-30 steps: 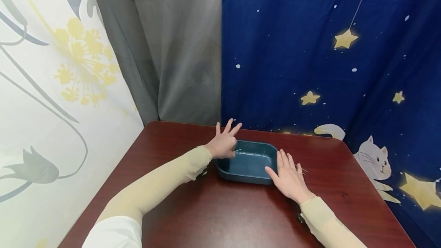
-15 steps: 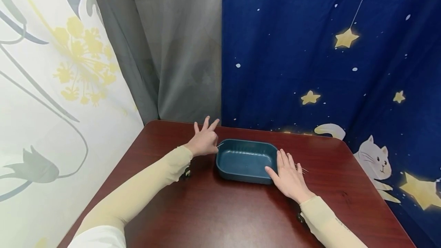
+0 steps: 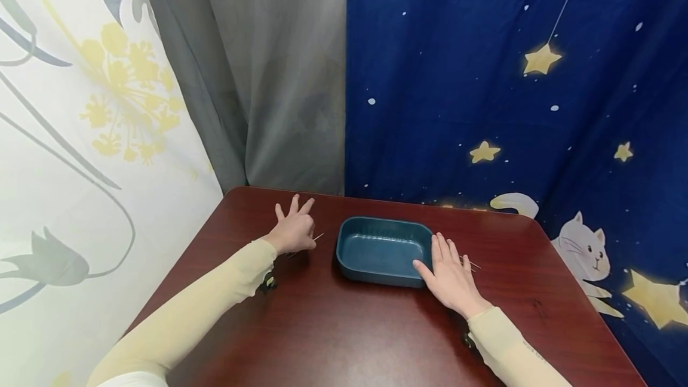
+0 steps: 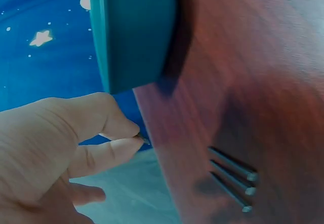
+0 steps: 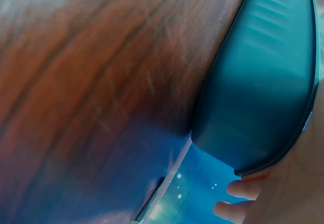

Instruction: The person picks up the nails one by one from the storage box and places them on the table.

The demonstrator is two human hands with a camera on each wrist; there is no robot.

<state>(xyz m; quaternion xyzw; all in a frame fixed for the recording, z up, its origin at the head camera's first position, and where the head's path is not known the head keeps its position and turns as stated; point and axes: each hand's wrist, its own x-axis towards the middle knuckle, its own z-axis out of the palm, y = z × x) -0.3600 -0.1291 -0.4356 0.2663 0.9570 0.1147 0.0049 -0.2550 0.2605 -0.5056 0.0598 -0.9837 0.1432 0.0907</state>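
My left hand point(image 3: 292, 233) pinches a thin nail point(image 3: 319, 236) between thumb and index finger, left of the blue-green dish point(image 3: 381, 279). The other fingers are spread upward. In the left wrist view only a short dark end of the nail point(image 4: 145, 140) shows past the fingertips. Below this hand, three long nails point(image 4: 232, 176) lie side by side on the table. My right hand point(image 3: 454, 276) rests with straight fingers over the dish's right rim, its thumb toward the inside. In the right wrist view the fingers lie along the dish's edge point(image 5: 253, 82).
A few more thin nails point(image 3: 474, 264) poke out on the table beyond my right hand; one nail point(image 5: 148, 201) shows in the right wrist view. The dark red table point(image 3: 344, 333) ends at the back against a grey curtain point(image 3: 295, 106) and a blue star-patterned one point(image 3: 430, 106).
My left hand has moved left and down, from over the dish's left end to the table beside it, still pinching a nail. The right hand and dish stay put.
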